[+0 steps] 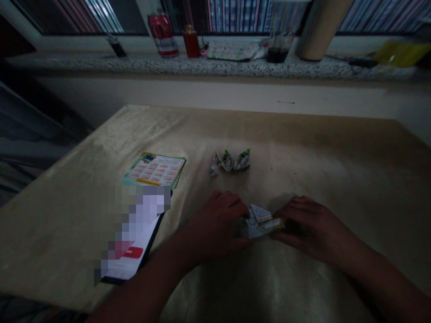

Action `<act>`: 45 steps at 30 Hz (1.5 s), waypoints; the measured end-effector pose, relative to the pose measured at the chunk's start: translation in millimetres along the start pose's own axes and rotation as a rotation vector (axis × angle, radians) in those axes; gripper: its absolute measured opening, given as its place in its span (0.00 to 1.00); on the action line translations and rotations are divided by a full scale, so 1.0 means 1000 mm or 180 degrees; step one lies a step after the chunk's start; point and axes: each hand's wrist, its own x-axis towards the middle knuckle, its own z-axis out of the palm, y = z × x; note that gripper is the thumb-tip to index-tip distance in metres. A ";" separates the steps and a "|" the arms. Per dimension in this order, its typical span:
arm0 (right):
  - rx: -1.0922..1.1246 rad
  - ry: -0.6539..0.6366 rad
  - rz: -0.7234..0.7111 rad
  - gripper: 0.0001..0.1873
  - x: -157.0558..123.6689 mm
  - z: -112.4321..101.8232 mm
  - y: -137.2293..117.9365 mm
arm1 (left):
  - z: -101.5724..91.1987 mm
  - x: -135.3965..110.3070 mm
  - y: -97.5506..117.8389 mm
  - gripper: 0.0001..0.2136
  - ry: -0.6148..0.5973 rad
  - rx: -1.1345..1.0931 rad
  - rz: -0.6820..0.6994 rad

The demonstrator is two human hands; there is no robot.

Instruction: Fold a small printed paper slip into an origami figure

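Observation:
A partly folded piece of printed paper (pixel 257 223) lies low over the table between my two hands, with a small triangular flap standing up at its top edge. My left hand (pixel 224 224) is closed on its left end, thumb below and fingers above. At the right end my right hand (pixel 303 224) pinches the same paper. Beyond the hands stand several small folded paper figures (pixel 232 161) in a row, printed in white and green. The parts of the paper under my fingers are hidden.
Left of my hands a stack of printed cards (pixel 155 170) lies on the table (pixel 319 152), and a phone (pixel 134 242) with a lit, partly blurred screen. On the windowsill (pixel 101 65) stand a red can (pixel 163 36), an orange-red bottle (pixel 191 42), a glass with dark liquid (pixel 279 49) and a cardboard tube (pixel 319 31).

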 end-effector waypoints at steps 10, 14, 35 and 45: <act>-0.0525 -0.0083 -0.0520 0.11 0.002 0.001 0.000 | 0.002 -0.001 -0.002 0.08 -0.0072 0.0347 0.0454; -0.0393 0.0011 -0.0699 0.09 0.004 0.006 0.001 | 0.001 -0.002 -0.003 0.08 0.0107 0.0465 0.0479; -0.0294 0.0136 -0.0861 0.10 0.007 0.011 -0.003 | 0.002 -0.002 -0.001 0.03 0.0179 0.0881 0.0495; 0.0156 0.0624 -0.0437 0.14 0.009 0.019 -0.007 | 0.004 0.002 0.000 0.04 0.0090 0.0711 0.0220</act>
